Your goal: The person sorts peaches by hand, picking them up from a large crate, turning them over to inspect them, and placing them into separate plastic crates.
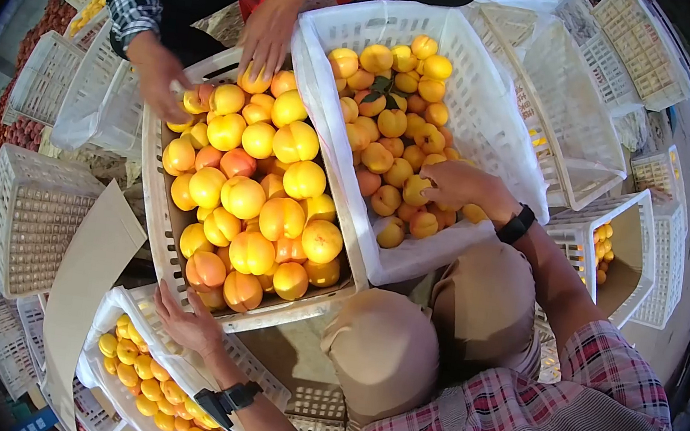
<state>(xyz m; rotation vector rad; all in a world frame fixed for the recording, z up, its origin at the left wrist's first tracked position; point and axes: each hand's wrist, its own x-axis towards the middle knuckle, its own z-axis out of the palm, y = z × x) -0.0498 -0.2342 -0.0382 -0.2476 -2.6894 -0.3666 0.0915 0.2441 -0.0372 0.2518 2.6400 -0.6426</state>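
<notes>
My right hand (455, 182) reaches into the tilted white crate (496, 105) on the right, fingers curled over a yellow-orange peach (415, 191) in its pile. A black watch sits on that wrist. My left hand (187, 323), also with a black wristband, rests with fingers spread against the near rim of the middle crate (157, 218), which is heaped with larger peaches (260, 205). Just below that hand is a crate of small yellow fruit (144, 380). My knees (435, 321) are in beige trousers between the crates.
Across from me another person in a black-and-white checked shirt has both hands (269, 29) on the far end of the middle crate. Empty white crates (34, 220) stand left and upper right (579, 132). A cardboard sheet (93, 271) lies at left.
</notes>
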